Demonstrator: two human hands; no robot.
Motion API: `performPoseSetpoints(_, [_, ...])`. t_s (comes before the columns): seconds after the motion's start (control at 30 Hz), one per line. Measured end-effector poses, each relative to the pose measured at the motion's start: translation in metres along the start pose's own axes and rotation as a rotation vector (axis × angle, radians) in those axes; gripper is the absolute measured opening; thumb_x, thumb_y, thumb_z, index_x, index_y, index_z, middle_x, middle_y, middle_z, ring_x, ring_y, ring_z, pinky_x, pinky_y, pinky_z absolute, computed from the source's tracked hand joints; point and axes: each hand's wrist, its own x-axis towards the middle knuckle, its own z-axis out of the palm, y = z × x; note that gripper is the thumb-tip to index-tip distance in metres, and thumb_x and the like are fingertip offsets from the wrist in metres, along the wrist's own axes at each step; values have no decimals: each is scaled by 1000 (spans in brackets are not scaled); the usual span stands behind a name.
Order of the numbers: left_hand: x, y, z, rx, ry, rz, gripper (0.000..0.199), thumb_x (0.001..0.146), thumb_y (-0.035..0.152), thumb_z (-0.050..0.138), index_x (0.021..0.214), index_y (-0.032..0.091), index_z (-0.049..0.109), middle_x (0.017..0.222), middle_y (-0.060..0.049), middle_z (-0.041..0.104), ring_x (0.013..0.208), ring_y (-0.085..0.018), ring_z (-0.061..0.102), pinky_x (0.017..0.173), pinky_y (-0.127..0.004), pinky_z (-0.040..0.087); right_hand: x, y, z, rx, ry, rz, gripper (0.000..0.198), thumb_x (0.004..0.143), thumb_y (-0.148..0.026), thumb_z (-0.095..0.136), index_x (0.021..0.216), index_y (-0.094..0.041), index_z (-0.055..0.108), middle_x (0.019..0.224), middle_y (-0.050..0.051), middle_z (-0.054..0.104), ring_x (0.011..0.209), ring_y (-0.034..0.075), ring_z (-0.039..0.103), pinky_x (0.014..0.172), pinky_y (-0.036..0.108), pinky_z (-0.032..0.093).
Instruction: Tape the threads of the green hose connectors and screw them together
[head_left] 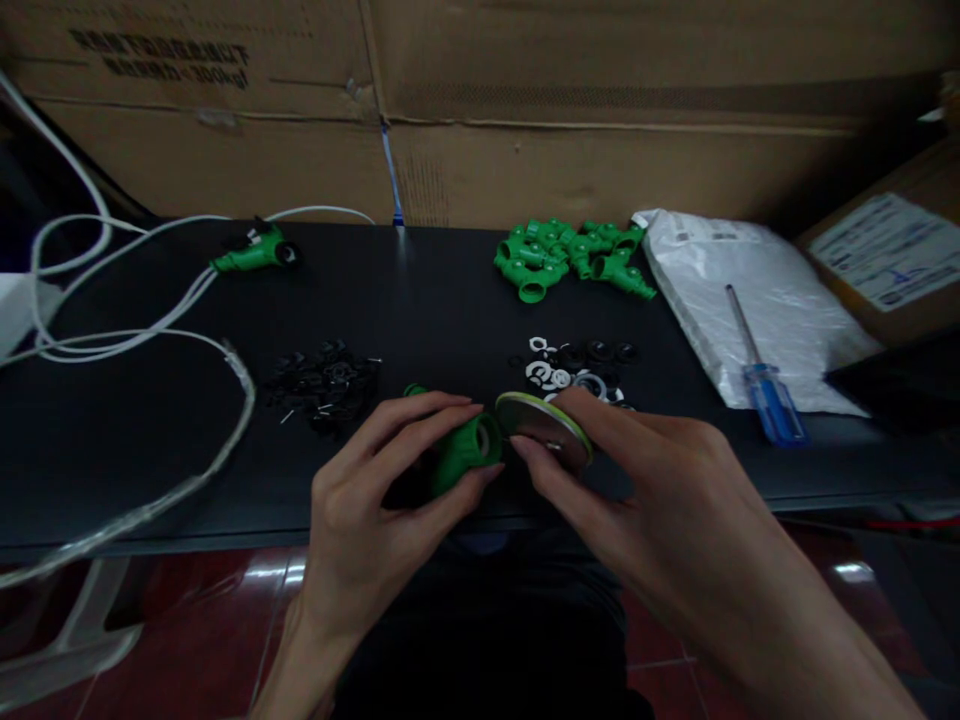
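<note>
Near the table's front edge, my left hand (394,480) is closed round a green plastic fitting (457,452), its round open end turned to the right. My right hand (622,465) grips a round metal disc (546,425) with a yellow-green rim, between thumb and fingers. The disc is tilted and close to the fitting's open end; whether they touch I cannot tell. A small shiny bit shows on the disc by my right thumb. Behind my right hand lie white and black rings (559,375). Small black parts (326,380) are heaped beyond my left hand.
Several green fittings (562,255) are piled at the back. A green piece with cables (255,250) lies back left, with white cables (161,325) looping there. A blue-handled screwdriver (772,400) rests on a white plastic package (739,290) at right. Cardboard boxes (600,90) stand behind.
</note>
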Motion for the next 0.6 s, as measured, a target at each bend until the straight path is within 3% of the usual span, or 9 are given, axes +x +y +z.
performPoseSetpoints(0.33, [1, 1, 2, -31, 11, -37, 31, 84, 19, 82, 114, 21, 74, 115, -1, 72, 102, -14, 70, 84, -20, 58, -3, 3, 1, -6, 7, -18, 14, 97, -14, 64, 92, -24, 56, 77, -6, 65, 64, 8, 65, 58, 20, 42])
performPoseSetpoints(0.6, [1, 0, 2, -24, -2, -5, 31, 85, 19, 81, 114, 21, 73, 116, -1, 72, 105, -14, 70, 93, -23, 57, 3, 3, -2, -55, -17, -46, 15, 97, -13, 64, 93, -24, 55, 75, -7, 62, 59, 6, 59, 56, 20, 38])
